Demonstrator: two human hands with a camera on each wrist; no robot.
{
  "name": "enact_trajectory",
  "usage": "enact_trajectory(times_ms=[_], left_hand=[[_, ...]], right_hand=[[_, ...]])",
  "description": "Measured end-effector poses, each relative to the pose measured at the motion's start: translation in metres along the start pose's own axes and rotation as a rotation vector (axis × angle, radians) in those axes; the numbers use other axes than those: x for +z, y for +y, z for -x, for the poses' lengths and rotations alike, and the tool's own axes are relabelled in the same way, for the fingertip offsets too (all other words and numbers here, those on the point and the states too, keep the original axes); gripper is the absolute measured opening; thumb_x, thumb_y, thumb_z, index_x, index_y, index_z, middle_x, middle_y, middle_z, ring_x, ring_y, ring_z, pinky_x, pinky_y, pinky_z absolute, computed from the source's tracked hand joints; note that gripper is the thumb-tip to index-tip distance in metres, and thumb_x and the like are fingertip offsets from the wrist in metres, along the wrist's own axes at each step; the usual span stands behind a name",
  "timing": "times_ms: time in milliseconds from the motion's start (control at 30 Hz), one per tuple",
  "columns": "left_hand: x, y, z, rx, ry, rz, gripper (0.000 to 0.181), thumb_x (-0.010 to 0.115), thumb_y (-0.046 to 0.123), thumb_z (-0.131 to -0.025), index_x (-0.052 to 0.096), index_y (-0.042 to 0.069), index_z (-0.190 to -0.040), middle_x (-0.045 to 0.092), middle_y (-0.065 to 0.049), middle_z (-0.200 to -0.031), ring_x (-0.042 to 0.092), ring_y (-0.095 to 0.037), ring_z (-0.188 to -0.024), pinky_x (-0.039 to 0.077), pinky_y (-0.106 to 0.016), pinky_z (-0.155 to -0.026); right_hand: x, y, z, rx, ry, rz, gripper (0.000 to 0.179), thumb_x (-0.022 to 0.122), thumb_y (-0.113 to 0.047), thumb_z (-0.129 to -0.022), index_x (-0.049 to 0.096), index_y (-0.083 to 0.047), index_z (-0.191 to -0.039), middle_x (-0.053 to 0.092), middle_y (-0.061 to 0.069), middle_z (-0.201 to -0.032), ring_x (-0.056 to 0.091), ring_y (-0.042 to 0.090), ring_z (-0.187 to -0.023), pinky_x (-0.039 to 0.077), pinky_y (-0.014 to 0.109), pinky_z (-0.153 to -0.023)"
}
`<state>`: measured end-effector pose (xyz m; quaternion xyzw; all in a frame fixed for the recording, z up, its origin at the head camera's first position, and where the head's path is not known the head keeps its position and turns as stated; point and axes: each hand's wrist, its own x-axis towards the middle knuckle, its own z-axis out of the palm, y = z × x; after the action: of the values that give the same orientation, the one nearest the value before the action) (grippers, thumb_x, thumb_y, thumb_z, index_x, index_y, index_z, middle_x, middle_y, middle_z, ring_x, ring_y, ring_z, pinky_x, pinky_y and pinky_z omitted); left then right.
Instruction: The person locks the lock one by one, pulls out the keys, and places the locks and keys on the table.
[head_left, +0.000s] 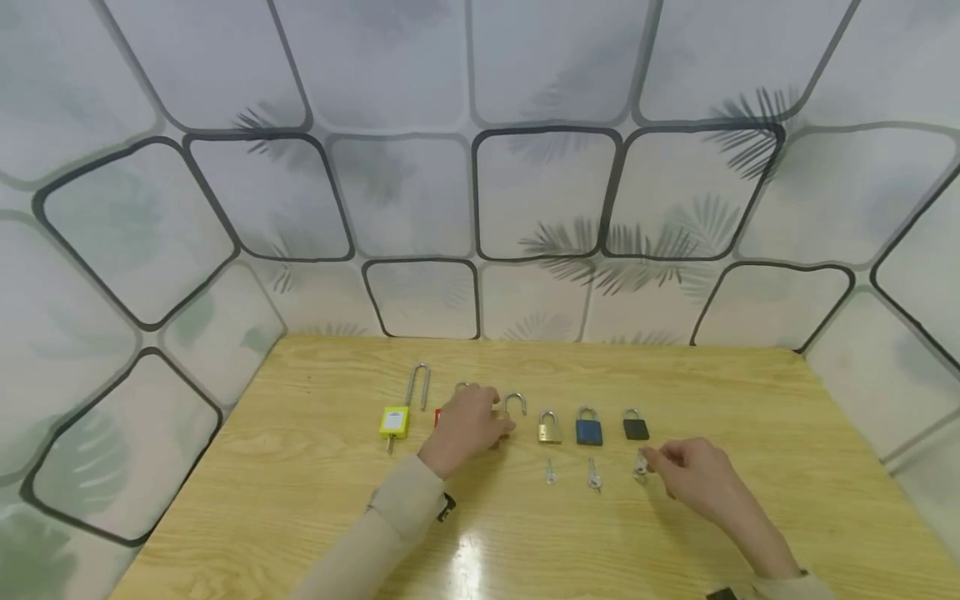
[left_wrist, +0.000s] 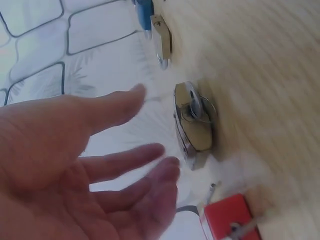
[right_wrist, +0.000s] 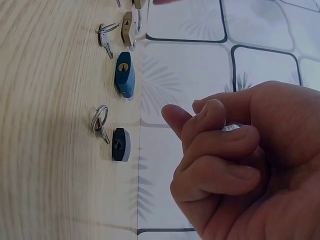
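My left hand is over the row of padlocks, fingers apart and loosely bent. In the left wrist view its fingertips come close to a brass padlock, which has a key and ring in its bottom; its raised shackle shows in the head view. A red padlock is beside it, partly hidden by the hand in the head view. My right hand hovers with loosely curled fingers beside a ringed key on the table. Near that key is a black padlock. Nothing is plainly visible in its fingers.
On the wooden table stand a yellow padlock with a long raised shackle, a smaller brass padlock and a blue padlock. Keys lie in front of the latter two. A patterned wall rises behind.
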<state>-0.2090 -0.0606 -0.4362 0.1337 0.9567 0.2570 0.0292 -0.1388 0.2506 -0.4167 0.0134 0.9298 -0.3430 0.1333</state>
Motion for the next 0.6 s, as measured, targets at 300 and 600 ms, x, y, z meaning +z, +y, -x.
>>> enact_trajectory(times_ms=[300, 600], left_hand=[[0.006, -0.006, 0.01, -0.005, -0.02, -0.141, 0.033, 0.083, 0.03, -0.087, 0.067, 0.002, -0.093, 0.054, -0.009, -0.087, 0.047, -0.017, -0.072, 0.044, -0.027, -0.055], [0.013, -0.007, 0.009, -0.01, -0.006, -0.241, 0.036, 0.085, 0.033, -0.085, 0.061, 0.006, -0.08, 0.054, -0.008, -0.083, 0.045, -0.021, -0.076, 0.042, -0.03, -0.056]], right_hand=[[0.001, 0.003, 0.001, -0.028, 0.003, 0.011, 0.037, 0.056, -0.037, -0.105, 0.077, -0.008, -0.095, 0.059, -0.001, -0.059, 0.046, 0.013, -0.052, 0.035, 0.025, -0.048], [0.004, 0.002, 0.0, -0.025, -0.007, 0.011, 0.037, 0.056, -0.037, -0.104, 0.075, -0.01, -0.088, 0.057, -0.001, -0.056, 0.043, 0.012, -0.051, 0.035, 0.026, -0.049]])
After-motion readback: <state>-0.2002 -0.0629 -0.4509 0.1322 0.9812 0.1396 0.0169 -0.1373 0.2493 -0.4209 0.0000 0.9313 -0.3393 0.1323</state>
